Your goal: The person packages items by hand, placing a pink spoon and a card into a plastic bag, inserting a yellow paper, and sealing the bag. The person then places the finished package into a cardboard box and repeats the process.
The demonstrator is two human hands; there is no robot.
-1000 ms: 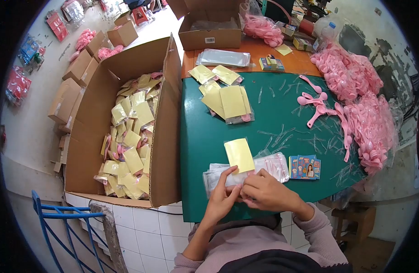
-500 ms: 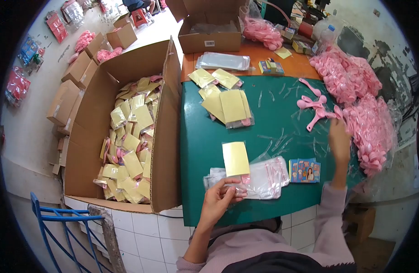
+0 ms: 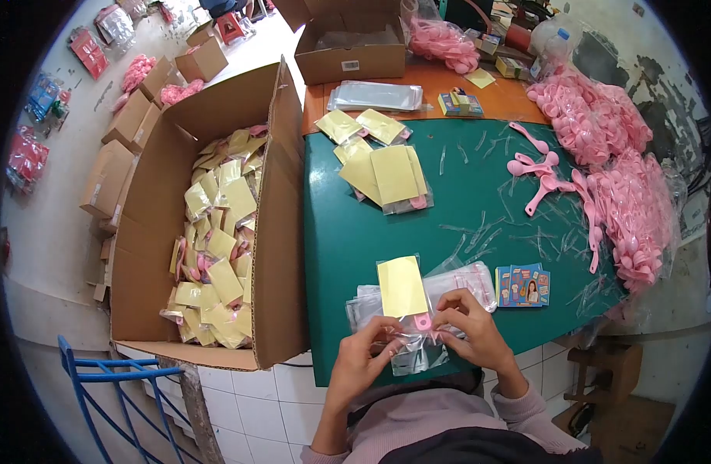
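A: What are the hands doing?

B: Both are working at the near edge of the green bench. The left hand is pinching the loose end of a clear bag, fingers curled on the film. The right hand is pinching the same bag from the other side, just beside a pink spoon poking out of it.

A: Where is the bag lying?

B: It is resting on a stack of empty bags, with a yellow card inside. Picture cards are lying to the right, and a cardboard box is standing left of the bench.
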